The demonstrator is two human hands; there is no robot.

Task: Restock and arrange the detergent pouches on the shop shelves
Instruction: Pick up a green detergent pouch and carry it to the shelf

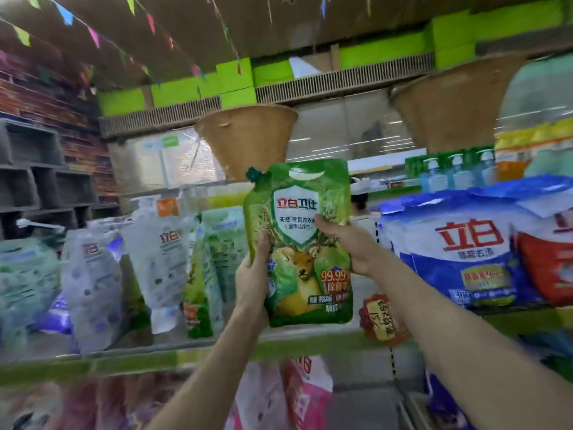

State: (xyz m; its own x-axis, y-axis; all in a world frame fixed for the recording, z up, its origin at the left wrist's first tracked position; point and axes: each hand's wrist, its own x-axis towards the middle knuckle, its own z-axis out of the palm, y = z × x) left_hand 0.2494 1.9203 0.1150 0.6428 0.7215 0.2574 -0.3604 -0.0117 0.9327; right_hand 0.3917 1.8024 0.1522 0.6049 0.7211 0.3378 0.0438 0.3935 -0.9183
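Left hand and right hand grip an upright green pouch before the pouch-filled shelf.

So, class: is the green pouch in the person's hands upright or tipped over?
Upright. The green pouch has its spout corner at the top and its print reads level, with the left hand and right hand gripping its sides.

A single head-worn wide-angle view looks forward and slightly upward at a shop shelf, close enough that both forearms reach in from the bottom edge. The green pouch fills the centre at near range (edges of the frame bend and blur). Ceiling bunting shows along the top; a lower shelf level sits at the bottom.
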